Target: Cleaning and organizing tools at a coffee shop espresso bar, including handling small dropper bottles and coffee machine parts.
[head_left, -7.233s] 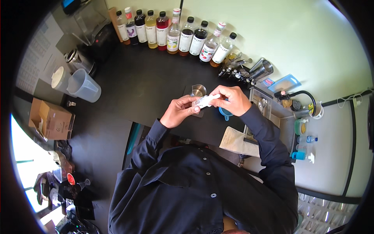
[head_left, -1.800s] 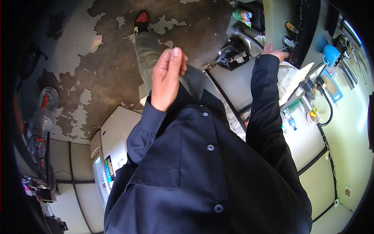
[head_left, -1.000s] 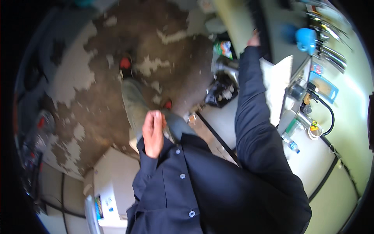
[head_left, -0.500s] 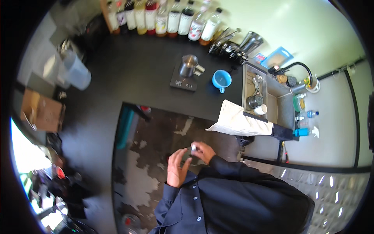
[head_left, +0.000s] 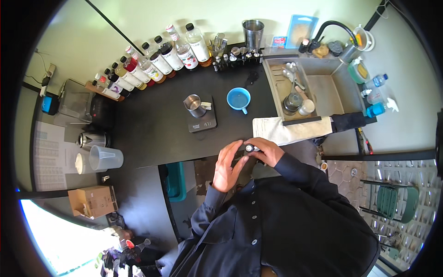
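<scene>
My right hand [head_left: 266,151] is closed around a small dark cylinder with a pale round end [head_left: 249,148], held in front of my chest near the counter's front edge. Beside it, my left hand [head_left: 225,167] has its fingers stretched and its thumb apart, the tips close to the cylinder; whether they touch it I cannot tell. Beyond the hands, a steel milk pitcher [head_left: 196,107] stands on a black digital scale [head_left: 203,125] with a lit display. Right of the scale sits a light blue cup [head_left: 239,99], its handle toward me. A cream cloth [head_left: 270,130] hangs at the sink's front.
Syrup bottles [head_left: 168,59] line the wall. At right, the sink [head_left: 326,90] has spoons and cups on its left side, under a black faucet [head_left: 341,24]. On the left stand a plastic jug [head_left: 106,158] and a cardboard box [head_left: 94,201]. A black counter [head_left: 147,138] surrounds the scale.
The view has shifted, and my hands now appear closer to the counter's front edge and the cloth. The small cylinder stays in my right hand; the pitcher remains on the scale.
</scene>
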{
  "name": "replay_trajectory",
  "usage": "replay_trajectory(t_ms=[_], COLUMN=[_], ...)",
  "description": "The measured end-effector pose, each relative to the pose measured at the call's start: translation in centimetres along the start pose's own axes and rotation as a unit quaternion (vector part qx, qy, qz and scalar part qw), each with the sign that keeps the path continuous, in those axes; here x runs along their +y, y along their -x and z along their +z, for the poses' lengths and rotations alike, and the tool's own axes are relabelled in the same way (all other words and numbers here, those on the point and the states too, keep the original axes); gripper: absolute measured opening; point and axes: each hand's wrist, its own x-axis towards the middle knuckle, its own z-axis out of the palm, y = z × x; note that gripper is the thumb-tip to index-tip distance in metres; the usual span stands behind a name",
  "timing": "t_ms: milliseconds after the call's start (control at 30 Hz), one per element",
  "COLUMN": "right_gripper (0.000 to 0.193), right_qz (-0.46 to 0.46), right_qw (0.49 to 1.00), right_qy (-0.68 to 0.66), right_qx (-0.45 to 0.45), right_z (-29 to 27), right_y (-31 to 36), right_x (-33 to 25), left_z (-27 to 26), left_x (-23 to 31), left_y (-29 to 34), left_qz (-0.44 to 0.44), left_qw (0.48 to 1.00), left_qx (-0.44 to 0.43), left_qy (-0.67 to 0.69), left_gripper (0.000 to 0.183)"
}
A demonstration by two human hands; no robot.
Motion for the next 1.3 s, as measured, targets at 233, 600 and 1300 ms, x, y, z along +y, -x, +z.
replay_trajectory(t_ms=[233,600,1300], right_gripper=[0.056,0.059,0.053], right_qz=[0.051,0.002,0.071], right_qw=[0.993,0.999,0.919], right_qy=[-0.058,-0.038,-0.378], right_qx=[-0.086,0.009,0.091], right_z=[-2.4,-6.6,1.9], right_y=[-3.8,-10.5,-10.7], right_x=[-0.1,2.5,-9.6], left_z=[0.5,-0.5,-11.7], left_x=[0.0,-2.2,-0.2], left_y=[-5.8,-10.5,-17.6], left_qz=[-0.001,-0.039,0.173], left_qw=[0.999,0.999,0.955], left_qx=[0.01,0.013,-0.151], left_qy=[-0.044,-0.002,0.185], left_gripper=[0.041,0.045,0.021])
